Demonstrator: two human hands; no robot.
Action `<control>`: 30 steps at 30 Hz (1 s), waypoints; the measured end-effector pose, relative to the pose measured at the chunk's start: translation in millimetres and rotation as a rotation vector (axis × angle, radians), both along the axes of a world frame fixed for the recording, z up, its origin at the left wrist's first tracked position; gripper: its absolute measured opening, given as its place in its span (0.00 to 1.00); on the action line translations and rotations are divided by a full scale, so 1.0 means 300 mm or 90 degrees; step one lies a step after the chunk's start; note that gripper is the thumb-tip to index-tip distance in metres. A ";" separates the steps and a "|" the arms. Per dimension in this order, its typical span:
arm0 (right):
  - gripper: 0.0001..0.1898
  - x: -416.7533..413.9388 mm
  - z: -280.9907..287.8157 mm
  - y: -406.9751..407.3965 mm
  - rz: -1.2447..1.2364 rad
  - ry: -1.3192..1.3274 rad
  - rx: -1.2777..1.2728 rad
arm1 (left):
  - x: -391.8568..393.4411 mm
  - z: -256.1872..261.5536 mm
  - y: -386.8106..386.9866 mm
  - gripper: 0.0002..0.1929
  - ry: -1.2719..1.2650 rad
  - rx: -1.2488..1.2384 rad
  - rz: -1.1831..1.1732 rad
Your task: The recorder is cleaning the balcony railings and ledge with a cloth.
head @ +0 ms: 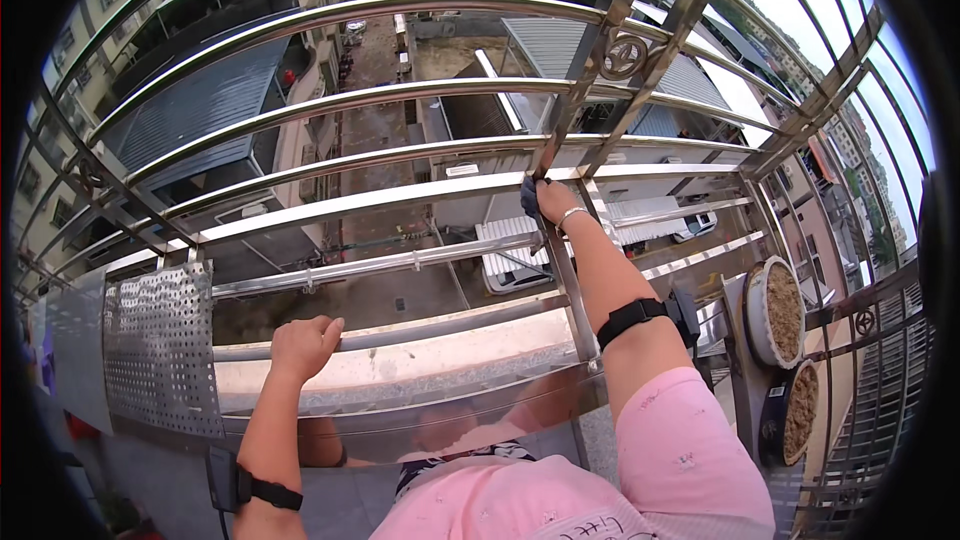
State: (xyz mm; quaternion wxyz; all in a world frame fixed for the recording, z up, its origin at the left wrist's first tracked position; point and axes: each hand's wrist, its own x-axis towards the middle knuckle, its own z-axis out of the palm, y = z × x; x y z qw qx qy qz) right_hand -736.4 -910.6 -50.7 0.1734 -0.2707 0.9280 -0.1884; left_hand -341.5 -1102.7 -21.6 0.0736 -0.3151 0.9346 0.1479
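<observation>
My right hand (559, 201) is closed around a dark cloth (530, 197), which it presses against an upright post of the stainless steel balcony cage, where the post meets the flat horizontal rail (375, 201). A bracelet circles that wrist. Lower and to the left, my left hand (306, 345) rests on the lower steel tube (465, 321), its fingers curled over it and partly hidden. Black straps with small devices are on both forearms.
Left of my left hand stands a perforated metal sheet (161, 349). At the right, a white pot (776, 313) and a dark pot (791, 412) hold soil. Steel bars surround the ledge; roofs and a street lie far below.
</observation>
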 end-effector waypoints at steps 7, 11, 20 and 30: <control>0.26 0.099 -0.038 0.144 -0.012 0.061 -0.001 | -0.007 0.000 0.000 0.23 -0.001 0.002 -0.001; 0.23 0.282 -0.025 0.333 0.011 0.071 0.006 | 0.004 -0.005 -0.003 0.23 0.003 0.003 -0.003; 0.27 0.572 0.056 0.423 -0.070 0.133 0.110 | -0.005 -0.041 -0.027 0.17 0.133 0.029 -0.072; 0.22 0.570 0.040 0.403 -0.147 0.103 0.045 | -0.379 0.001 0.096 0.27 0.226 -0.163 -0.324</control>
